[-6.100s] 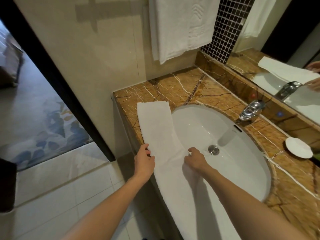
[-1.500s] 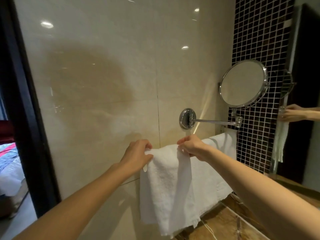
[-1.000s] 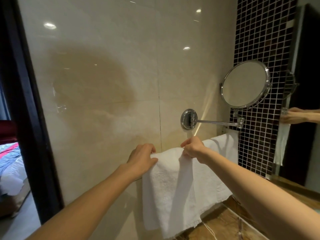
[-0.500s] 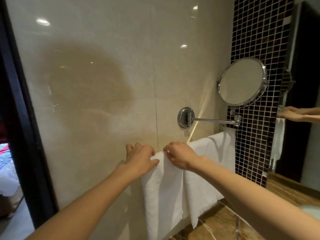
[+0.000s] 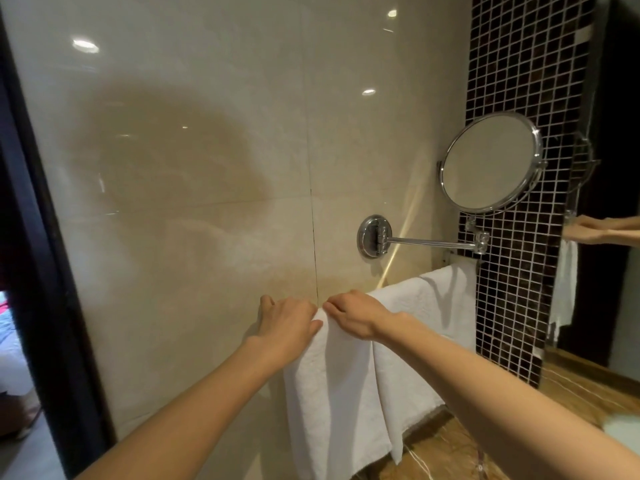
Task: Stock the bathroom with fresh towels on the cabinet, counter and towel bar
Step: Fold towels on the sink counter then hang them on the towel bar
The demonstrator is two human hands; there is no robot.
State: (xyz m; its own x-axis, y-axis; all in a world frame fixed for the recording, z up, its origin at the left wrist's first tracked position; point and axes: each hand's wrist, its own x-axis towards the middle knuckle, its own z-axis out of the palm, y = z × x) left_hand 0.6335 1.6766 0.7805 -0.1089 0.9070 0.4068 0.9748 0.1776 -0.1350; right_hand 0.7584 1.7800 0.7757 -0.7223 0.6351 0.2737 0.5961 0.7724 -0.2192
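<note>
A white towel [image 5: 336,403] hangs folded over the towel bar on the beige wall; the bar itself is hidden under the cloth. My left hand [image 5: 285,323] grips the towel's top left corner at the bar. My right hand [image 5: 356,315] pinches the top fold just beside it, fingers closed on the cloth. A second, wider white towel [image 5: 429,306] hangs on the same bar to the right, partly behind the first.
A round chrome mirror [image 5: 490,162] on a swing arm [image 5: 429,242] sticks out from the wall above the towels. Dark mosaic tiles [image 5: 519,81] and a wall mirror lie to the right. The brown marble counter [image 5: 443,448] runs below. A dark door frame [image 5: 41,271] stands at left.
Both hands have slid the towel leftward along the bar and drawn closer together at its top; it now hangs narrower and straighter. Six seconds ago my hands were laying a towel beside the sink.
</note>
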